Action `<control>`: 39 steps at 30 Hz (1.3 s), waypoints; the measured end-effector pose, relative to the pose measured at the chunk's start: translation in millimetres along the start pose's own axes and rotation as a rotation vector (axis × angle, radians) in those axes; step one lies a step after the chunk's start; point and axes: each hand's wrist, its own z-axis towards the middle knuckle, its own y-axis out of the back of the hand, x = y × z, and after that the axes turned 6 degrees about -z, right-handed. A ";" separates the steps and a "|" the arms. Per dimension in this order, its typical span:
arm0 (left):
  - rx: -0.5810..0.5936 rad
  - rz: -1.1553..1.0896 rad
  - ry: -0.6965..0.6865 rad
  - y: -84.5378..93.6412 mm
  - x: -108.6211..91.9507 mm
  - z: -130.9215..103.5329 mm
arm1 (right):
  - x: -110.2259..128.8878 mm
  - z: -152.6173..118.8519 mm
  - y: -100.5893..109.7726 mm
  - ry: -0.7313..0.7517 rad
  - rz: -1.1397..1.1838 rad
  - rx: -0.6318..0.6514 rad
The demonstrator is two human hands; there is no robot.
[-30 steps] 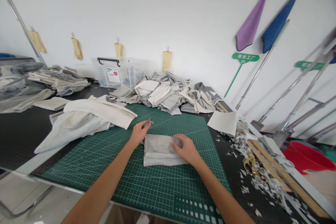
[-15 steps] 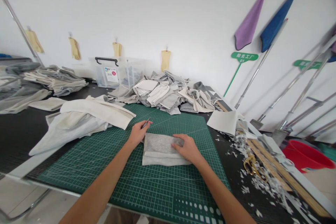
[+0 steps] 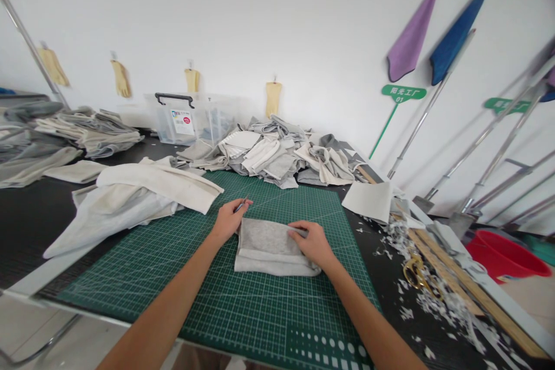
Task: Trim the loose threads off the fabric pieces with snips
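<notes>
From where I stand, the black desk [image 3: 21, 219] spreads widest, and over its near part lies a green cutting mat [image 3: 247, 306] printed with a white grid. At the mat's far edge rises a heap of grey and off-white cloth pieces [image 3: 277, 153]; a loose white cloth [image 3: 117, 214] sprawls over the left corner, and a clear plastic storage box [image 3: 151, 127] stands behind.

On the mat, squarely in front of the person, is a folded grey cloth [image 3: 269, 237], its long axis running left to right between the two hands. The right hand [image 3: 314, 243] is the nearer: it rests on the cloth's right end, thumb and fingers pinching the far edge there. The left hand [image 3: 226, 221] sits by the far left corner, so the cloth lies to its right and toward the body; whether it touches that corner, I can't tell. Its fingers are closed around a slim metal tool [image 3: 240, 205], tip poking out beyond them; snips or tweezers, too small to say.

As for writing, the green sign [image 3: 404, 92] on the wall reads "阳光工厂 01". The box's white label [image 3: 182, 122] bears a red circle, seemingly "45L"; its smaller print is illegible.
</notes>
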 end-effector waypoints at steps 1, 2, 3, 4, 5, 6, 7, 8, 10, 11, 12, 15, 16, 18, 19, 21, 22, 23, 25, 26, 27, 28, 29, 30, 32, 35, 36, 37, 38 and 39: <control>0.000 0.003 0.002 0.0 0.3 0.2 | -0.8 0.5 -0.4 -0.002 0.005 -0.009; 0.001 0.005 0.004 0.1 0.5 0.4 | -1.5 0.9 -0.8 -0.003 0.010 -0.020; 0.001 0.006 0.006 0.3 0.7 0.6 | -2.0 1.3 -1.2 -0.005 0.015 -0.030; 0.000 0.006 0.008 0.5 0.8 0.8 | -2.4 1.5 -1.4 -0.006 0.020 -0.041; -0.002 0.004 0.011 0.8 0.8 0.9 | -2.5 1.7 -1.4 -0.008 0.025 -0.051; -0.006 0.002 0.013 1.0 0.6 1.0 | -2.4 1.8 -1.3 -0.010 0.029 -0.059; -0.009 0.000 0.014 1.2 0.3 1.0 | -2.1 1.9 -1.1 -0.013 0.033 -0.066; -0.011 -0.003 0.015 1.4 -0.1 0.9 | -1.8 2.0 -0.7 -0.016 0.036 -0.072; -0.016 -0.010 0.018 1.6 -1.2 0.7 | -1.4 2.4 0.2 -0.024 0.040 -0.081; -0.018 -0.015 0.021 1.7 -1.8 0.6 | -1.5 2.6 0.7 -0.028 0.040 -0.085; -0.021 -0.020 0.025 1.7 -2.4 0.5 | -1.9 3.0 1.0 -0.031 0.040 -0.088; -0.034 -0.037 0.041 1.7 -3.6 0.4 | -3.8 3.9 1.3 -0.034 0.039 -0.085; -0.037 -0.043 0.047 1.8 -3.7 0.5 | -4.5 4.2 1.3 -0.033 0.039 -0.082; -0.040 -0.056 0.059 1.9 -3.4 0.6 | -5.5 4.3 1.0 -0.032 0.040 -0.075; -0.040 -0.063 0.064 2.0 -3.1 0.7 | -5.8 4.2 0.9 -0.033 0.041 -0.073; -0.040 -0.079 0.073 2.0 -2.3 0.9 | -5.8 3.9 0.7 -0.035 0.041 -0.075; -0.040 -0.086 0.076 1.9 -1.9 0.9 | -5.7 3.7 0.7 -0.037 0.040 -0.077; -0.040 -0.092 0.079 1.8 -1.7 1.0 | -5.7 3.5 0.7 -0.040 0.039 -0.079; -0.043 -0.101 0.086 1.6 -1.6 1.1 | -5.7 3.2 0.8 -0.043 0.036 -0.083; -0.046 -0.103 0.089 1.5 -1.9 1.2 | -5.9 3.1 0.7 -0.045 0.035 -0.085; -0.049 -0.105 0.092 1.4 -2.3 1.2 | -6.3 3.2 0.7 -0.048 0.034 -0.088; -0.052 -0.106 0.095 1.4 -2.9 1.2 | -6.9 3.4 0.7 -0.050 0.033 -0.092; -0.055 -0.108 0.098 1.3 -3.5 1.1 | -7.7 3.7 0.6 -0.051 0.031 -0.096; -0.058 -0.110 0.100 1.2 -4.2 1.1 | -8.7 4.0 0.5 -0.052 0.030 -0.101; -0.064 -0.113 0.106 1.1 -5.5 0.9 | -10.8 4.7 0.2 -0.052 0.025 -0.109; -0.071 -0.119 0.115 1.2 -7.2 0.5 | -13.1 5.3 -0.4 -0.045 0.018 -0.116; -0.073 -0.121 0.119 1.3 -7.6 0.4 | -13.4 5.3 -0.6 -0.042 0.017 -0.116; -0.075 -0.123 0.122 1.5 -7.9 0.4 | -13.4 5.3 -0.7 -0.040 0.015 -0.116; -0.076 -0.125 0.126 1.8 -8.1 0.4 | -13.1 5.2 -0.8 -0.038 0.014 -0.115; -0.077 -0.128 0.129 2.1 -8.0 0.5 | -12.7 5.0 -0.8 -0.036 0.012 -0.116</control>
